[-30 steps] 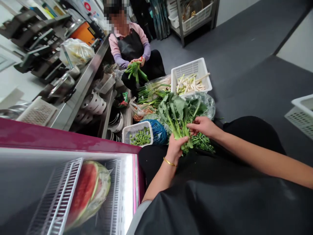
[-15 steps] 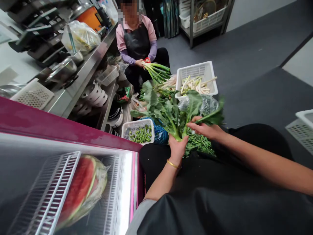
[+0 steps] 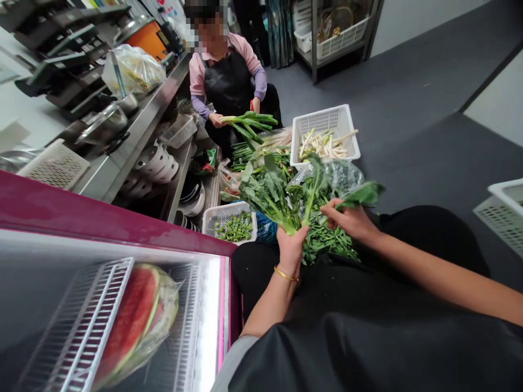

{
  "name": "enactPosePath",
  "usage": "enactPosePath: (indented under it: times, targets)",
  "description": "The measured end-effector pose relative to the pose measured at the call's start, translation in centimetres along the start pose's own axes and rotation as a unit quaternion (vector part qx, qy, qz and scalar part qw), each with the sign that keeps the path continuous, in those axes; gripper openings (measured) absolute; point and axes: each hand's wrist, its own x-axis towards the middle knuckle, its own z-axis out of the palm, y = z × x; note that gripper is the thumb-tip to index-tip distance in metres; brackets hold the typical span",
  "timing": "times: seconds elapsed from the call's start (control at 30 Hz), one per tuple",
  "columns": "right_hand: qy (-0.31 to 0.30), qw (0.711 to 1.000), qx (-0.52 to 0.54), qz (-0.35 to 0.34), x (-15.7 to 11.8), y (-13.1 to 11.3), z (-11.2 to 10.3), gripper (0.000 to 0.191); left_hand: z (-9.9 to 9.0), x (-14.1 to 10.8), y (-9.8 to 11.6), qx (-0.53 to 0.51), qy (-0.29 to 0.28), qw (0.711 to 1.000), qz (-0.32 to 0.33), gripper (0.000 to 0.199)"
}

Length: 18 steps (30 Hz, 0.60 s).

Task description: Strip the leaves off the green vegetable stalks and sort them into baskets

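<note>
My left hand [image 3: 291, 247], with a gold bracelet at the wrist, is closed around the thick stem end of a leafy green plant [image 3: 272, 198], whose leaves fan up and away from me. To its right my right hand [image 3: 347, 219] pinches a single broad green leaf [image 3: 363, 195] by its stalk, apart from the plant. Beneath both hands lies a heap of loose greens [image 3: 329, 242]. Just left of my left hand, a white basket [image 3: 209, 222] holds short cut green pieces [image 3: 236, 226].
A person [image 3: 229, 76] opposite holds green onions [image 3: 251, 121] and something red. Beyond the greens stands a white basket [image 3: 355, 142] of pale stalks. A lit case with watermelon [image 3: 131, 316] is at left, below a steel shelf [image 3: 143, 122]. Another basket [image 3: 500, 215] is at right.
My right hand has moved slightly right with a leaf, now separate from the plant. The person opposite has spread their hands apart, and the green onions lie more level.
</note>
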Motion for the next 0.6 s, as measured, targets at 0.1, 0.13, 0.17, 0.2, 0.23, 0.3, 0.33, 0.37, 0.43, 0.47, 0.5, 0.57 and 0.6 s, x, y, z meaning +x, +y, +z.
enactPosePath:
  times: [0.1, 0.13, 0.17, 0.2, 0.23, 0.3, 0.33, 0.37, 0.43, 0.47, 0.5, 0.57, 0.6]
  targets:
    - [-0.062, 0.993, 0.028, 0.095, 2.4, -0.1, -0.4, 0.044, 0.1, -0.4, 0.1, 0.054, -0.002, 0.998, 0.040, 0.043]
    - [-0.071, 0.991, 0.029, 0.105, 2.9, -0.1, -0.3, 0.045, 0.2, -0.4, 0.2, 0.058, 0.002, 0.997, 0.045, 0.043]
    - [-0.060, 0.993, 0.025, 0.097, 2.9, -0.2, 0.0, 0.044, 0.3, -0.4, 0.2, 0.052, 0.005, 0.998, 0.041, 0.043]
    - [-0.036, 0.997, 0.017, 0.073, 2.5, -0.3, 0.4, 0.041, 0.3, -0.3, 0.3, 0.034, 0.007, 0.999, 0.030, 0.043]
    - [-0.008, 0.999, 0.009, 0.038, 1.8, -0.4, 0.9, 0.037, 0.4, -0.2, 0.4, 0.009, 0.010, 1.000, 0.013, 0.043]
    - [0.017, 0.999, -0.010, -0.035, -0.2, -0.5, 1.6, 0.030, 0.4, 0.1, 0.5, -0.045, 0.014, 0.999, -0.020, 0.043]
    - [0.013, 0.998, -0.011, -0.058, -1.0, -0.4, 1.8, 0.028, 0.4, 0.2, 0.5, -0.065, 0.017, 0.997, -0.029, 0.043]
    - [0.009, 0.998, 0.000, -0.061, -1.6, -0.4, 1.8, 0.028, 0.4, 0.3, 0.5, -0.077, 0.019, 0.996, -0.033, 0.042]
    - [0.014, 0.999, 0.037, -0.028, -1.4, -0.2, 1.4, 0.029, 0.3, 0.4, 0.5, -0.086, 0.019, 0.996, -0.034, 0.043]
    - [0.018, 0.998, 0.052, -0.005, -0.8, -0.2, 1.1, 0.030, 0.2, 0.3, 0.4, -0.085, 0.014, 0.996, -0.033, 0.044]
    - [0.017, 0.998, 0.061, 0.018, 0.1, -0.1, 0.8, 0.033, 0.2, 0.2, 0.4, -0.083, 0.007, 0.996, -0.031, 0.044]
    - [0.008, 0.999, 0.034, 0.037, 2.1, 0.0, 0.3, 0.039, 0.2, -0.2, 0.3, -0.072, -0.010, 0.997, -0.023, 0.047]
    - [0.020, 1.000, -0.010, 0.019, 2.9, 0.1, 0.2, 0.042, 0.2, -0.4, 0.2, -0.065, -0.012, 0.998, -0.019, 0.048]
